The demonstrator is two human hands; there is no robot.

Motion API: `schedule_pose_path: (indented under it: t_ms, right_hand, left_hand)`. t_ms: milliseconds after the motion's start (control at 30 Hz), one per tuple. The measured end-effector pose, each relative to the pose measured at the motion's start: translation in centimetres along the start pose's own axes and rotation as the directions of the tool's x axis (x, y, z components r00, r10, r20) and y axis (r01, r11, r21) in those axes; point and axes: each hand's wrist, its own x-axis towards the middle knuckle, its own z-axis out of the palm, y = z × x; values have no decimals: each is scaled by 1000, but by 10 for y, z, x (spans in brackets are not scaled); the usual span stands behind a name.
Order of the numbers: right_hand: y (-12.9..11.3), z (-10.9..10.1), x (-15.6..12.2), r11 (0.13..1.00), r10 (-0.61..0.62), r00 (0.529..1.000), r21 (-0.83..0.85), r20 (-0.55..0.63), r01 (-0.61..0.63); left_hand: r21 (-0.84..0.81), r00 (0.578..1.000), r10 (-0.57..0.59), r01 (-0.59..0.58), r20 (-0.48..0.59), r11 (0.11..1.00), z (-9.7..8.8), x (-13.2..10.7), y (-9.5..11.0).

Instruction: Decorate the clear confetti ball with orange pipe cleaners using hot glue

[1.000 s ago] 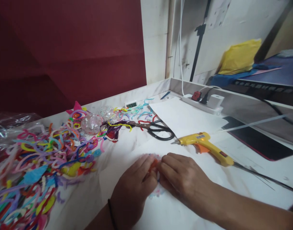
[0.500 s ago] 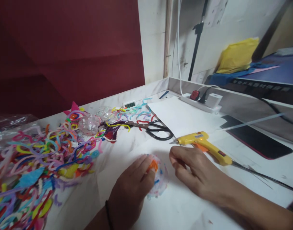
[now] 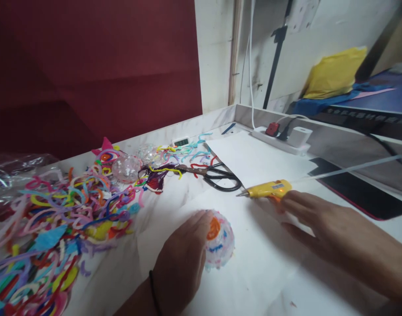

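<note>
A translucent, bumpy round piece (image 3: pixel 220 248) with an orange disc (image 3: pixel 213 228) and blue marks lies on white paper. My left hand (image 3: pixel 186 254) is curved over its left side, fingers together, steadying it; the fingertips partly cover the piece. At the right, my right hand (image 3: pixel 314 219) reaches over the yellow glue gun (image 3: pixel 270 189), with thumb and fingers apart. Its fingers overlap the gun's orange trigger area and hide the handle. I cannot tell whether they touch it. The gun's metal nozzle points left, and a clear glue stick sticks out behind.
Black-handled scissors (image 3: pixel 222 177) lie beyond the round piece. A heap of colourful fuzzy sticks (image 3: pixel 89 206) covers the left of the table, with a clear bumpy ball (image 3: pixel 127 168) behind. A dark phone (image 3: pixel 362 193), white paper (image 3: pixel 260 156) and a power strip (image 3: pixel 281 142) are at the right.
My right hand has moved right, from beside the round piece to the glue gun, and its fingers have opened. My left fingers have drawn back from the orange disc, uncovering more of it.
</note>
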Motion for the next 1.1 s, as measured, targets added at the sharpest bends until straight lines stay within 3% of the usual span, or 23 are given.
schedule_pose_path:
  t_ms: [67,200,300,500,867,1100]
  right_hand:
    - [-14,1,5,998,-43,998,53,38,41]
    - [-55,1,27,943,-121,980,327,158,63]
    - [-71,10,37,922,-186,975,363,118,132]
    - [-70,31,33,927,-216,974,328,66,184]
    - [-72,22,41,900,-170,980,422,102,112]
    - [-71,23,39,870,-140,985,488,105,72]
  left_hand:
    - [-7,1000,-9,9,8,1000,0,0,0]
    - [13,999,-30,30,-14,999,2,-1,-1]
    - [20,998,-51,52,-39,998,5,-4,-1]
    - [-32,992,-125,124,-25,992,9,-5,0]
    - [-298,984,-169,179,61,937,-8,7,-9]
    - [-352,986,-156,166,58,921,-10,11,-15]
